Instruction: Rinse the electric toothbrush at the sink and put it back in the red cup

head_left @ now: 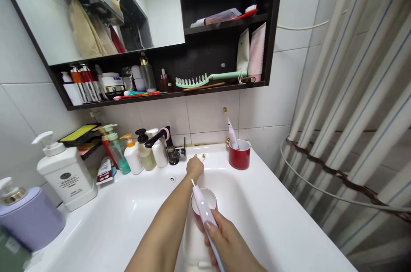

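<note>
My right hand is closed around an electric toothbrush handle, white-pink at the top and bluish lower down. A bare thin tip points up and away. Behind the handle, a red cup with a white inside is in the basin. My left hand reaches to the sink's back ledge, right of the faucet. Its fingers are bent away and mostly hidden. Beside it lies a small brush head. Another electric toothbrush stands in a second red cup on the right rear corner.
A white sink spreads below a black faucet. Several pump bottles line its back left, with a large white bottle and lilac dispenser nearer. A dark shelf holds a green hairbrush. Pipes stand right.
</note>
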`<state>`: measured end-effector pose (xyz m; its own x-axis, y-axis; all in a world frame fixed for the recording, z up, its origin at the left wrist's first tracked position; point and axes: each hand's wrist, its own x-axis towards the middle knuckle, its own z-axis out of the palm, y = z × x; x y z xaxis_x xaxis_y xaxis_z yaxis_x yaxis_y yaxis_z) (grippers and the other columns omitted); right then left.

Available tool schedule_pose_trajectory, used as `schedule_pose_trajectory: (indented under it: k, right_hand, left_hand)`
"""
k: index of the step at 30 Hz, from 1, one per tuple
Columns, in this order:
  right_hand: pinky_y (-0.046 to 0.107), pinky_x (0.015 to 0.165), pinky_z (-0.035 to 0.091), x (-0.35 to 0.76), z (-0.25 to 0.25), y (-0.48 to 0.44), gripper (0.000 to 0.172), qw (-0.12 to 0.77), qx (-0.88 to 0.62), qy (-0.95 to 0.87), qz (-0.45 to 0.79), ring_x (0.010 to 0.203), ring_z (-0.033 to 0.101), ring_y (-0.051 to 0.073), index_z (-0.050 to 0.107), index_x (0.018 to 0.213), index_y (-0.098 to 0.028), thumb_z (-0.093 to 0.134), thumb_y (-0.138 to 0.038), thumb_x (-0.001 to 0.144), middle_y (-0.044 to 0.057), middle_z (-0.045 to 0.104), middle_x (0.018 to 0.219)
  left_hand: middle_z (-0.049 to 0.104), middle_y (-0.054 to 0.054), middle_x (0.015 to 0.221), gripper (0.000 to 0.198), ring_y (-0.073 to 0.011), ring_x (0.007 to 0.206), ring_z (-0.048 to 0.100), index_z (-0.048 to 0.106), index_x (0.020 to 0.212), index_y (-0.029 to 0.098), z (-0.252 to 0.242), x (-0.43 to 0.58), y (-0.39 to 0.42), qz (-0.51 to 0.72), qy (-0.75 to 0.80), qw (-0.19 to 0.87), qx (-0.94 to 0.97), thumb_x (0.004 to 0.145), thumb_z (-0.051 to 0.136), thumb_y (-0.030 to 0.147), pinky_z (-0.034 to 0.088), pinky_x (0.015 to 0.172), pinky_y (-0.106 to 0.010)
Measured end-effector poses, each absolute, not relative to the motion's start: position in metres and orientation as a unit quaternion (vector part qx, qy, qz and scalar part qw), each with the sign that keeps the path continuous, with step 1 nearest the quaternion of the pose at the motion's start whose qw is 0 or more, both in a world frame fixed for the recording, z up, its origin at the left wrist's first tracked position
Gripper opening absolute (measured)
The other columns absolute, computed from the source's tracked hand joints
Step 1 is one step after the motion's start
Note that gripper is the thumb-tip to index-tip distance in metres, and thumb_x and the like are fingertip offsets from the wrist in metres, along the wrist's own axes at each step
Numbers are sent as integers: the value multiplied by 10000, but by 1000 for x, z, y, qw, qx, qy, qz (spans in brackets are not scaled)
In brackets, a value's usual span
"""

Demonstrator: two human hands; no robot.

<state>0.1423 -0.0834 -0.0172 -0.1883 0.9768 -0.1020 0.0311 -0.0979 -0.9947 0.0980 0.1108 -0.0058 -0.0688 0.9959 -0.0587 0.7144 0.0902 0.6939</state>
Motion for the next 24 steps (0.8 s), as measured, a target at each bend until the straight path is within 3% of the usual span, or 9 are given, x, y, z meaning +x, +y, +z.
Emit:
schedule_pose_trajectory:
  k: [8,13,16,19,24]
  right_hand:
    - [148,294,266,143,-24,-83,336,418,-469,-546,555,292,344,2,385,828,-152,305,-453,703,-29,436,598]
    - [150,293,268,143,-21,-85,315,421,-470,-541,556,304,349,9,376,846,-159,316,-433,703,-33,427,599]
    - [151,290,277,144,-20,-86,303,424,-479,-531,556,323,351,15,368,857,-165,315,-423,708,-36,406,606]
    - [150,290,286,144,-21,-87,292,434,-478,-520,560,347,367,25,362,844,-172,303,-427,715,-37,397,608]
    - [148,301,294,139,-24,-95,258,413,-457,-539,575,360,383,26,362,785,-170,317,-415,720,-41,406,597]
  left_hand:
    - [484,-190,995,218,-265,967,424,531,832,90,-9,86,114,254,678,184,664,666,417,173,281,800,-387]
    - [527,-204,863,107,-261,958,436,522,616,79,-7,73,104,282,684,228,633,615,428,28,316,774,-364]
    - [559,-154,731,101,-225,861,506,475,544,113,0,63,87,324,665,298,603,628,446,65,388,687,-300]
    - [569,-90,644,100,-157,700,559,458,588,129,8,49,57,360,629,381,574,679,425,155,429,587,-235]
    - [567,-52,620,70,-105,580,561,465,620,113,15,26,3,468,469,651,370,663,467,168,445,576,-202]
